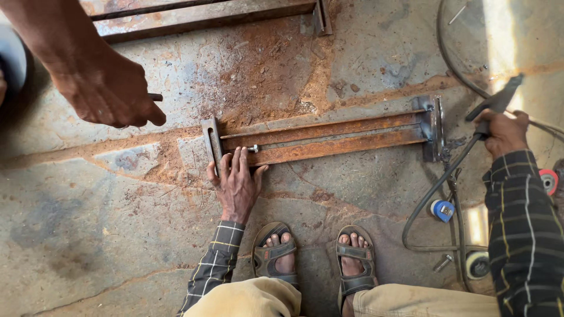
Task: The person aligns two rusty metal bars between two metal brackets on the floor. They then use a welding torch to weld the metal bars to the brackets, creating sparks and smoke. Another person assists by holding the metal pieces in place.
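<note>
Head view: my left hand point(235, 183) lies flat, fingers spread, steadying the rusty steel frame point(329, 138); my right hand point(502, 132) is closed around the welding holder point(494, 104).

Wearer's dress: dark checked long sleeves with pale yellow and white lines on both arms, khaki trousers point(252, 299), grey strapped sandals point(276, 255), bare hands.

A metal workshop: dirty concrete floor point(117, 235) with rust dust, rusty steel bars point(329, 138), a welding tool with black cable point(435, 188), grinding discs point(477, 264) lying around.
</note>
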